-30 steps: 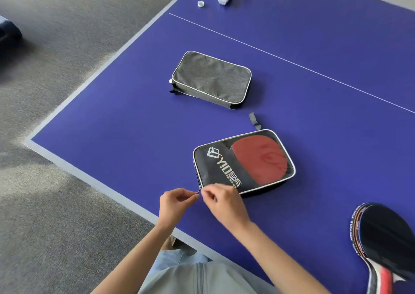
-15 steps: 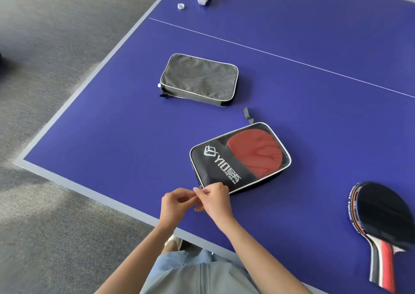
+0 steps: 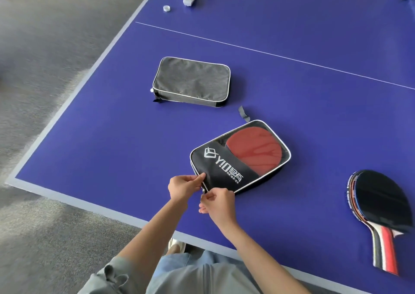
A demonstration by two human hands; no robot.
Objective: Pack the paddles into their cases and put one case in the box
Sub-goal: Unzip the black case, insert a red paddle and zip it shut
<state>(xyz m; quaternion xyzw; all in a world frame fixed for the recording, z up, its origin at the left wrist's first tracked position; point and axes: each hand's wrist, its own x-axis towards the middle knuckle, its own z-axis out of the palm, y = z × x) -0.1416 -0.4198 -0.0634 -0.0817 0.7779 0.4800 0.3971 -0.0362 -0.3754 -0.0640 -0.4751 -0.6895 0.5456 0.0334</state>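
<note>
Black case [image 3: 224, 170], grey case [image 3: 192, 81]

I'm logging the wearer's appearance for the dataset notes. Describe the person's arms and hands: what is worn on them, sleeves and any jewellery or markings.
Both forearms are bare, as are the left hand and the right hand: no gloves, watch, rings or bracelets show. A grey-green fabric sleeve is bunched up around the left elbow. The right arm's sleeve is out of frame. No markings are visible.

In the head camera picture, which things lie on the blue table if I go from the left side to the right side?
Bottle cap → grey case → black case with a red paddle showing through its window, both hands at its near corner → loose stacked paddles. The bottle and remote overlap the grey case sideways, so I omit them.
</note>
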